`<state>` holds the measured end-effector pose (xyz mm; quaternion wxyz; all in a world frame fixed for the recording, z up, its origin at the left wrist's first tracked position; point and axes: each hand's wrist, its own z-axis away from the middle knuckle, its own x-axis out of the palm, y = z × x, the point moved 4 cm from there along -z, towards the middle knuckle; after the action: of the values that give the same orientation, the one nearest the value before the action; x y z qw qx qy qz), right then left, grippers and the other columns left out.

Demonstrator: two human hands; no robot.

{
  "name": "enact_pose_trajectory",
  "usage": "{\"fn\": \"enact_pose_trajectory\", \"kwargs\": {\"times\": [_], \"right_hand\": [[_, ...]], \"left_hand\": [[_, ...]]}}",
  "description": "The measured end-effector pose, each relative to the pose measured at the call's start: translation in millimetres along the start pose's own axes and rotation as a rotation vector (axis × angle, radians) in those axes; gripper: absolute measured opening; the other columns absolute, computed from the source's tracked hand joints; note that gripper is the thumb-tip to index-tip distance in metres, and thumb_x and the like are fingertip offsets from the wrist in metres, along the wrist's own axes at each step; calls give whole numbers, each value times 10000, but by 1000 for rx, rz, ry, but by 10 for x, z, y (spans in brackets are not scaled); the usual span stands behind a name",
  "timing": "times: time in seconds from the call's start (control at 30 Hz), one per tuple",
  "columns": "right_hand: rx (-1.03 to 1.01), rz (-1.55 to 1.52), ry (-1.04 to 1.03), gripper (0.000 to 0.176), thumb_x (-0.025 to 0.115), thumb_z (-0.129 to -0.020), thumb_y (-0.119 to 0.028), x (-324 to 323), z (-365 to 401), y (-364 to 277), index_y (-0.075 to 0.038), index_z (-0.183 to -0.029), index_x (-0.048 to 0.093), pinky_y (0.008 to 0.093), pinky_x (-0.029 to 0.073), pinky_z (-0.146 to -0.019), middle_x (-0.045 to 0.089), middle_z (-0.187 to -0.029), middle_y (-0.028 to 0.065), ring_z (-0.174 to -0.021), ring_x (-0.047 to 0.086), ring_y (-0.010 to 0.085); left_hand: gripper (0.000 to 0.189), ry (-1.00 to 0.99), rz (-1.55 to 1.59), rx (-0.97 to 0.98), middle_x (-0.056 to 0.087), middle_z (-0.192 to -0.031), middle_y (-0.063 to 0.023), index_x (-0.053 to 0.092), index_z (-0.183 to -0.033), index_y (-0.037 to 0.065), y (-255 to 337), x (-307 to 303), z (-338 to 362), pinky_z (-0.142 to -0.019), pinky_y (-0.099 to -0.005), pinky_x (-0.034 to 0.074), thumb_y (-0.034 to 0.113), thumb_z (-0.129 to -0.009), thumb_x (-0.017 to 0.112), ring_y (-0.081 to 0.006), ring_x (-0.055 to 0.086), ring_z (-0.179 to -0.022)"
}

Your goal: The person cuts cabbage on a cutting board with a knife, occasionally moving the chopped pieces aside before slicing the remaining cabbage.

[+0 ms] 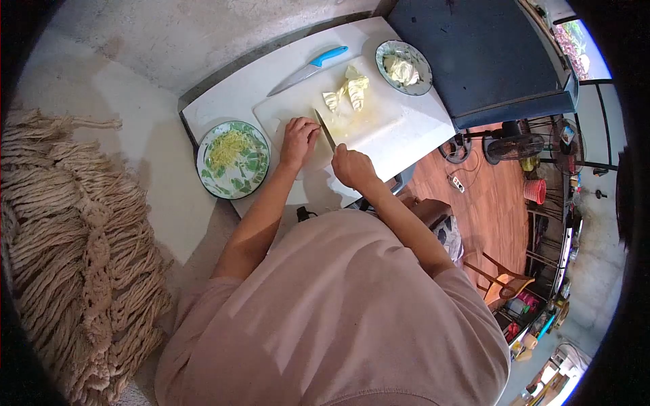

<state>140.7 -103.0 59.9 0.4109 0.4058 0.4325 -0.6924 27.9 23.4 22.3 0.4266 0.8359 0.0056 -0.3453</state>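
Observation:
My right hand point(353, 168) is closed round the handle of a knife point(326, 130), its blade pointing up and left over a white cutting board point(369, 128). Close beside the blade, my left hand point(300, 141) rests on the board with its fingers curled together; whatever lies beneath them is hidden. Pale yellow-green vegetable pieces point(356, 89) lie farther up the board. To the left stands a green-and-white plate point(254, 172) bearing a heap of fine shreds point(229, 150). A bowl point(421, 84) at the upper right holds more pale pieces point(401, 70).
A second knife with a blue handle point(330, 55) lies along the white table's point(223, 101) far side. Beyond the right end stands a dark blue cabinet point(481, 61). Knotted rope fringe point(88, 250) hangs at the left. A fan point(514, 145) stands on the wooden floor point(497, 216).

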Motion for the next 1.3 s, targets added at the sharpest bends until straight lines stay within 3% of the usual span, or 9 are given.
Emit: {"fn": "enact_pose_trajectory", "kwargs": {"times": [0.1, 0.53, 0.7, 0.83, 0.9, 1.1, 1.3], "right_hand": [[-70, -11, 127, 266, 463, -1007, -227, 62, 7, 23, 31, -942, 487, 535, 556, -566, 656, -653, 256, -608, 676, 439], [-35, 51, -30, 246, 490, -995, -216, 215, -47, -33, 29, -1005, 467, 492, 575, -597, 691, -727, 249, -675, 710, 414], [48, 7, 34, 262, 450, -1013, -240, 230, -271, 48, 21, -1011, 461, 541, 573, -679, 696, -766, 277, -718, 707, 449], [97, -10, 52, 268, 426, -1021, -252, 71, -210, 144, 14, -1011, 456, 553, 568, -679, 692, -763, 283, -720, 702, 458], [84, 8, 53, 262, 473, -1001, -236, -25, -115, 149, 26, -1013, 476, 514, 580, -642, 695, -739, 256, -710, 718, 421], [-30, -9, 67, 266, 487, -1002, -242, 12, 30, 41, 22, -980, 480, 506, 576, -603, 684, -707, 252, -657, 704, 415], [-19, -24, 59, 273, 488, -1004, -243, 21, 11, -18, 29, -976, 484, 502, 576, -603, 686, -709, 248, -661, 704, 417]], "left_hand": [[94, -1, -5, 12, 666, -1001, -68, 732, -931, 47, -2, 4, 2, -936, -422, 468, 93, -854, 702, -295, 601, -1018], [63, 20, -18, 34, 650, -974, -68, 717, -906, 53, -18, 4, 21, -924, -429, 470, 83, -850, 711, -305, 595, -992], [58, -7, -19, 12, 661, -978, -71, 717, -894, 53, -62, 47, 17, -919, -421, 475, 67, -838, 722, -301, 601, -994], [71, 5, 20, 10, 666, -986, -70, 721, -904, 56, -50, 15, 15, -927, -421, 475, 55, -833, 719, -300, 603, -999], [75, -9, 25, 2, 667, -987, -67, 726, -906, 57, -46, 15, 10, -934, -420, 476, 51, -831, 718, -301, 608, -992], [75, 2, 26, 3, 668, -989, -70, 729, -905, 56, -55, 27, 20, -950, -419, 473, 64, -831, 721, -297, 616, -980], [86, 4, 29, 9, 663, -986, -74, 732, -917, 54, -29, 2, 13, -960, -420, 469, 64, -832, 719, -298, 614, -993]]}}
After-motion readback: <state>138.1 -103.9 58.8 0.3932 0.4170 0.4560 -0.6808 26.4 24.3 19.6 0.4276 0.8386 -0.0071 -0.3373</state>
